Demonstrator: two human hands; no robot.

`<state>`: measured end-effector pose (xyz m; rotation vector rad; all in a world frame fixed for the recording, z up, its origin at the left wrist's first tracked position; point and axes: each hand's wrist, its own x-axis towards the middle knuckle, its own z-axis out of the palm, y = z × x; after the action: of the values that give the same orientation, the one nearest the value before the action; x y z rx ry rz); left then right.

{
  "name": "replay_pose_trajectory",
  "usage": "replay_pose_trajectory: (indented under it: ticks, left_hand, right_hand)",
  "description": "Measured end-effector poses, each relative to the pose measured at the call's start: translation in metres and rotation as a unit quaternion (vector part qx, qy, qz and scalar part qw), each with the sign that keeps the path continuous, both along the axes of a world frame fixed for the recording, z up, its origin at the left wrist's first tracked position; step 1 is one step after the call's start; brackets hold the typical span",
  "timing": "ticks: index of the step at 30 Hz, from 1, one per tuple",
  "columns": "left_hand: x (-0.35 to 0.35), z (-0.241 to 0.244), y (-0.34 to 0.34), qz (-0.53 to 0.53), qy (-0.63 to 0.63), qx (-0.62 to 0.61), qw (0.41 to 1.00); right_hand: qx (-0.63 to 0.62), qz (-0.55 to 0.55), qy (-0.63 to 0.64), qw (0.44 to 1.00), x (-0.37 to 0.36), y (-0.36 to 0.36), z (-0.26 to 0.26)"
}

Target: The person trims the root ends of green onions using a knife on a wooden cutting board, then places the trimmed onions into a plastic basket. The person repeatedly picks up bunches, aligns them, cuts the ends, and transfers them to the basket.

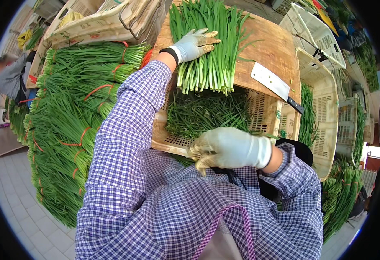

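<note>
Loose garlic chives point(221, 52) lie spread on a wooden board point(271, 39), their pale cut ends over its near edge. My gloved left hand point(195, 45) rests flat on them, fingers apart. Close to my body, my gloved right hand point(230, 149) hangs over the near rim of a plastic crate point(173, 148), fingers curled and slightly blurred; whether it holds something small is unclear. Dark green trimmings point(209, 112) fill part of that crate. On the board's right side lies a cleaver point(269, 79), its black handle past the edge.
Stacked chive bundles point(60, 113) with red ties stand at the left, beside a large crate point(102, 29). More crates point(323, 113) are at the right, one holding greens point(307, 110). A co-worker point(12, 78) is at the far left. Further bundles point(343, 195) lie lower right.
</note>
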<state>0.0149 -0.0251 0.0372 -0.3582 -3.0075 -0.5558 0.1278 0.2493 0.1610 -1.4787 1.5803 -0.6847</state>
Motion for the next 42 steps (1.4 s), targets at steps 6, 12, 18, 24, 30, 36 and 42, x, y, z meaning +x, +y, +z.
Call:
replay_pose_trajectory:
  ticks: [6, 12, 18, 24, 30, 36, 42]
  left_hand:
    - [0.032, 0.031, -0.008, 0.198, 0.156, 0.222, 0.942]
    - [0.082, -0.008, 0.012, 0.312, -0.028, 0.384, 0.869]
    - [0.062, -0.002, 0.05, 0.322, -0.11, 0.398, 0.852]
    - [0.11, 0.02, 0.016, 0.303, 0.051, 0.151, 0.94]
    - [0.181, 0.048, 0.22, 0.133, 0.15, 0.09, 0.975]
    - [0.18, -0.011, 0.334, -0.091, -0.106, 0.151, 0.979]
    - [0.176, -0.037, 0.351, -0.112, -0.15, 0.099, 0.977]
  right_hand:
    - [-0.09, -0.516, -0.054, 0.85, -0.121, 0.044, -0.043]
    - [-0.08, -0.516, -0.122, 0.844, -0.125, -0.01, -0.117]
    - [0.008, -0.559, 0.098, 0.823, -0.113, -0.076, -0.131]
    - [-0.073, -0.263, 0.293, 0.916, -0.193, 0.094, -0.037]
    - [-0.202, -0.559, -0.008, 0.804, -0.237, 0.371, -0.021]
    - [-0.019, -0.741, -0.067, 0.668, -0.231, 0.509, -0.112]
    - [0.298, -0.695, 0.194, 0.625, -0.252, 0.592, -0.26]
